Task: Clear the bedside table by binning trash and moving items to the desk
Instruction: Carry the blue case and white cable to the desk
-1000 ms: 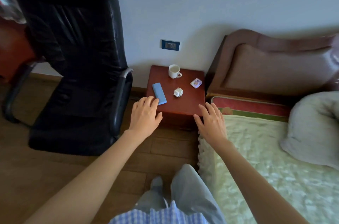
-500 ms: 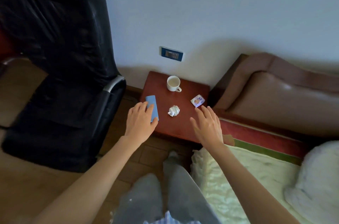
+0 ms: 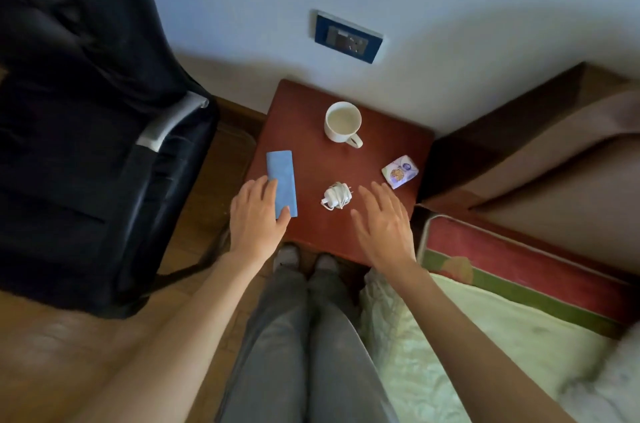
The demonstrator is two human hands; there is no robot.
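Red-brown bedside table [image 3: 311, 232] carries everything: left hand [image 3: 258, 218] lies with straight fingers on the blue case [image 3: 282, 182] at its left edge; right hand [image 3: 382, 223] hovers spread beside the coiled white charger [image 3: 336, 196].

My left hand [image 3: 258, 215] covers the blue case's [image 3: 282, 180] near left edge, the black chair [image 3: 86, 111] runs off frame, and the small packet's [image 3: 400, 171] print is unreadable.
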